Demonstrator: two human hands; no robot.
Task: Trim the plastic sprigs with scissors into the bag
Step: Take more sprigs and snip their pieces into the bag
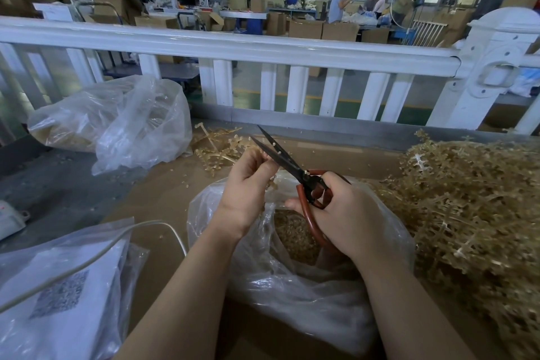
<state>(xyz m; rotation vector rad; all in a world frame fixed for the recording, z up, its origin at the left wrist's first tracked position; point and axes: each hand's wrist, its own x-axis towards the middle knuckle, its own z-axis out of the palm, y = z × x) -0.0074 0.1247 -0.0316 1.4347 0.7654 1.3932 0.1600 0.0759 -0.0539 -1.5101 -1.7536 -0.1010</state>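
Together, hands (292, 196) over bag (306, 280)

You can read no text here; the printed sheet (62, 292) inside your near-left bag (35, 330) bears only a blurred code square, illegible.

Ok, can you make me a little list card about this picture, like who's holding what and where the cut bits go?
left hand: left hand pinches a small sprig piece by the blades
right hand: right hand grips the scissors by their red handles
blades: open, pointing up and away
bag for bits: clear bag under both hands, tan trimmings inside
waiting pile: sprigs heaped on the right
other bag: crumpled clear bag at the far left
behind: white fence
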